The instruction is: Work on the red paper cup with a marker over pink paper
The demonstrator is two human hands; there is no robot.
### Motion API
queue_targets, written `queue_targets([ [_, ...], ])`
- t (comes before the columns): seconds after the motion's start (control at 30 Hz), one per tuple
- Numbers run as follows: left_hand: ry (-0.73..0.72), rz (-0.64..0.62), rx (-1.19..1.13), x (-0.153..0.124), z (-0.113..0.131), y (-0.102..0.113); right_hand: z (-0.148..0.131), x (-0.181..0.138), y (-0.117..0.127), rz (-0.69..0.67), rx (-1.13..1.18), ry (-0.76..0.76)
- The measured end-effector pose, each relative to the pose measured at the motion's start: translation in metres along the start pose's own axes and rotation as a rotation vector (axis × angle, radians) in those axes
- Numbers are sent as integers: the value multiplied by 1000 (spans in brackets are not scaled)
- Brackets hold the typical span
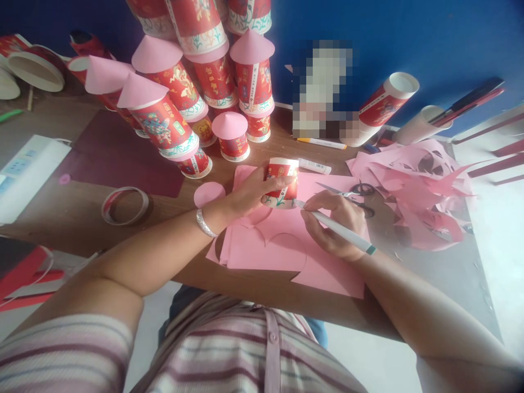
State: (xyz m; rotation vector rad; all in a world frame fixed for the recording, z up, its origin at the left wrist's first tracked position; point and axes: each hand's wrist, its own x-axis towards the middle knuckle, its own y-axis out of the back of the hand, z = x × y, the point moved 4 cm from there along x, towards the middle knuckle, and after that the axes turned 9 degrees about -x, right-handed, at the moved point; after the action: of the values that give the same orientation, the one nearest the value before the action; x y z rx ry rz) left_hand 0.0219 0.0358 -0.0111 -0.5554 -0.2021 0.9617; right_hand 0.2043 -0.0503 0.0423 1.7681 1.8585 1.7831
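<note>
My left hand grips a red paper cup whose white lower band carries green drawn leaves. In my right hand is a white marker with a green end, its tip against or very near the cup's white band. Both hands are over a stack of pink paper sheets, some with round cuts in them. Scissors lie just beyond my right hand, and a white tube is behind the cup. A loose pink paper disc rests by my left wrist.
Stacked red cups with pink cone tops stand at the back left. Pink paper scraps pile up on the right, near a pen cup and a tall red cup. A tape roll lies on the left.
</note>
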Motion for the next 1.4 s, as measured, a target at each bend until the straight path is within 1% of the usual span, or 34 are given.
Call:
queue_targets([
  [0.13,-23,1,16,0,0,1,-2,1,0,-11,-6,31],
  [0.27,-24,-27,3,0,0,-1,-4,3,-2,12,0,60],
  [0.37,-21,-9,2,1,0,-1,-5,3,-3,39,0,73],
  [0.47,-16,13,20,0,-1,0,-4,2,-5,39,8,62],
  [0.6,-26,-2,34,1,-1,0,-2,1,-7,37,29,53],
  [0.97,-31,12,-35,1,-1,-2,-2,1,-10,35,71,58],
  [1.2,-40,-5,50,0,-1,-2,-4,2,-10,47,48,78],
  [1.33,-51,25,73,0,1,-3,-4,3,-11,52,37,89],
  [1.4,-41,21,63,0,2,-4,-3,2,-11,57,36,83],
])
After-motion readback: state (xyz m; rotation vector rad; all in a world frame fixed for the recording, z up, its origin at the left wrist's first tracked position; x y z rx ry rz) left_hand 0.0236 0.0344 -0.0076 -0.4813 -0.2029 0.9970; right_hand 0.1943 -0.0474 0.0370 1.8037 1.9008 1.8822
